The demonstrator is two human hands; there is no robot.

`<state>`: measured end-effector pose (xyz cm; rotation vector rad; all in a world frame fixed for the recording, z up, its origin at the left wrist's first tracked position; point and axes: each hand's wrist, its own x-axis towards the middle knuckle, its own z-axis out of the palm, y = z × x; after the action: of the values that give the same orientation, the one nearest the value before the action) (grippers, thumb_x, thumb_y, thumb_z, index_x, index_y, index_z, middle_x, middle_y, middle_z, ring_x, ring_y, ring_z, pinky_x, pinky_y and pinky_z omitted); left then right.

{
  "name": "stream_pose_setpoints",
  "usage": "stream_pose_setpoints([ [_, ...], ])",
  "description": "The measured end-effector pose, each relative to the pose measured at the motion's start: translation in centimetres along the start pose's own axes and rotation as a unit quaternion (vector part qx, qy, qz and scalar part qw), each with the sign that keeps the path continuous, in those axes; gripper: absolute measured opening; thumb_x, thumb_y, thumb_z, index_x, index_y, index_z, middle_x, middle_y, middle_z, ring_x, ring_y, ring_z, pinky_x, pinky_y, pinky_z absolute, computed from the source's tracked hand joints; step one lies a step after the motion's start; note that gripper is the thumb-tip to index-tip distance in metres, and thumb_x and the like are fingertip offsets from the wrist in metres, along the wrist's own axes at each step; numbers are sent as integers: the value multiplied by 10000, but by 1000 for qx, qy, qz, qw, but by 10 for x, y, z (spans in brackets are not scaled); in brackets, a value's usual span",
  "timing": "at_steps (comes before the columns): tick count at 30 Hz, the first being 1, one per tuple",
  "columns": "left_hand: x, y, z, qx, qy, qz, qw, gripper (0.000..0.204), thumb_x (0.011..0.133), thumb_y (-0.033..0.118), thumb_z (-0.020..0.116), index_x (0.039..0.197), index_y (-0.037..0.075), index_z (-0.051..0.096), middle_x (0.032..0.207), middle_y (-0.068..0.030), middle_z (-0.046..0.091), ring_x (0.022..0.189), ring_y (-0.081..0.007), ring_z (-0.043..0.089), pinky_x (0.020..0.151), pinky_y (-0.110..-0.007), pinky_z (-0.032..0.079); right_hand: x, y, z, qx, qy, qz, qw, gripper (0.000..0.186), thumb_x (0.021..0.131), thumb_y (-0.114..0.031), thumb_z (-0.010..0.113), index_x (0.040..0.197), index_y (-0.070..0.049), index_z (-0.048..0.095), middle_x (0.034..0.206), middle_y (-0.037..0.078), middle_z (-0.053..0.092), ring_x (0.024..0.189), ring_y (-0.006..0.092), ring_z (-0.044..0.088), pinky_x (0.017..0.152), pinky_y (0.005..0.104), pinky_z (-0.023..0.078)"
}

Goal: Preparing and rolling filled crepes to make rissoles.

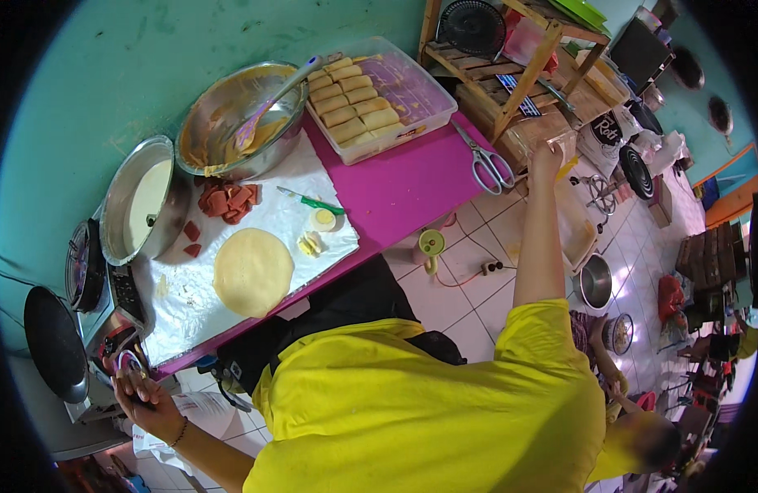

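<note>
My left hand [151,404] is at the near left, just beyond the table [395,193], its fingers curled around a small dark object [140,402] I can't make out. My right arm stretches far right, where my right hand [546,154] is at some clear plastic [566,145] beside the wooden shelf [533,78]; I can't tell whether those fingers pinch it. Between my hands, the round flat dough [253,272] lies on a white sheet [169,324], near the red slices [229,202].

Bare worktop [404,197] lies between knife [320,204] and scissors [477,154]; 2 bowls [170,226] block the far side; a shelf post [527,84] flanks the right hand [546,154].
</note>
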<state>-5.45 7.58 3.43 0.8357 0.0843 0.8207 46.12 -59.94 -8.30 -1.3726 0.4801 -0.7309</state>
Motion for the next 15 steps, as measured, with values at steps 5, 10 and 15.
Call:
stream_pose_setpoints([
  [5,9,-19,13,16,56,39,998,386,1095,158,480,1440,-4,418,799,-12,411,532,-83,359,422,-231,341,120,66,-11,-43,-3,-48,998,691,885,-72,629,1475,83,305,984,145,611,765,197,635,627,294,494],
  [10,-7,-4,20,61,76,74,992,451,1095,152,482,1500,-9,371,813,-13,417,531,-79,359,417,-232,343,92,49,37,-138,-77,-98,983,506,841,-106,665,1284,105,542,887,146,648,775,227,645,697,357,506],
  [15,-11,3,18,90,41,81,992,513,1092,154,488,1555,15,316,833,-11,445,580,-74,421,450,-211,406,61,14,55,-166,-80,-129,974,308,820,-150,684,1016,86,714,945,186,720,896,296,688,839,416,508],
])
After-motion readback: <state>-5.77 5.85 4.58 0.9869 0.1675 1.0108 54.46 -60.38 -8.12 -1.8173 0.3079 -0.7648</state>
